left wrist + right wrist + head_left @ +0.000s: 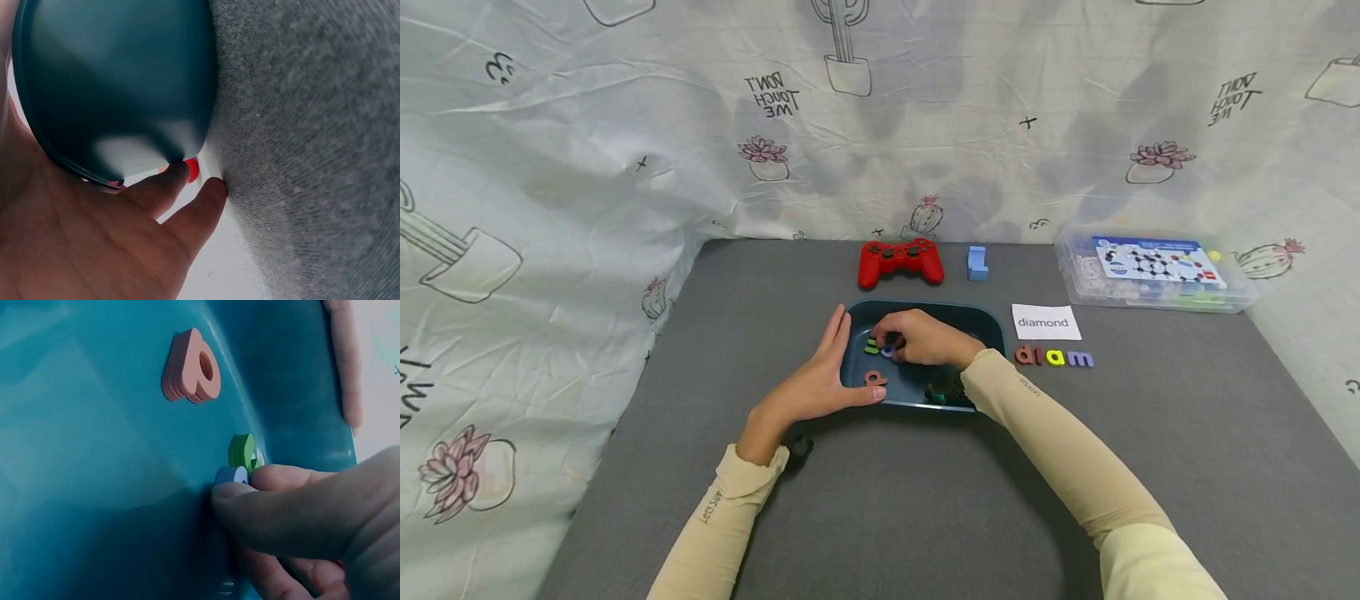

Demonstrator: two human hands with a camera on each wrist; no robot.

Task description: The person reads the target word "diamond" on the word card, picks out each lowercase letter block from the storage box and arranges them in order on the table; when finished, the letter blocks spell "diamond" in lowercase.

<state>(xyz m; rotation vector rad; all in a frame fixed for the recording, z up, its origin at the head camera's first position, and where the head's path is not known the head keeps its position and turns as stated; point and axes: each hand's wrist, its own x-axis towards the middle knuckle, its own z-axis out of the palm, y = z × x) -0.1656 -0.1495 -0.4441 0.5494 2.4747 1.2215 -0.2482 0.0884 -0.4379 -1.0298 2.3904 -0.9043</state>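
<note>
A dark blue tray (917, 385) lies in front of me with foam letters in it. My left hand (812, 383) rests at its left end, fingers extended along the side, thumb at the front rim. My right hand (923, 337) reaches inside, where thumb and forefinger pinch a small blue-purple letter (232, 474). Right beside it is a green letter (242, 451). A reddish-brown letter (195, 369) lies apart, near the left hand's thumb in the head view. Part of the pinched letter is hidden by the fingers.
Right of the tray, a card (1047, 323) reading "diamond" lies above a row of letters (1056, 358), d, i, a, m. Behind stand a red game controller (900, 264), a light blue block (977, 263) and a clear plastic box (1153, 279). Dark green pieces (946, 394) lie in the tray's front right.
</note>
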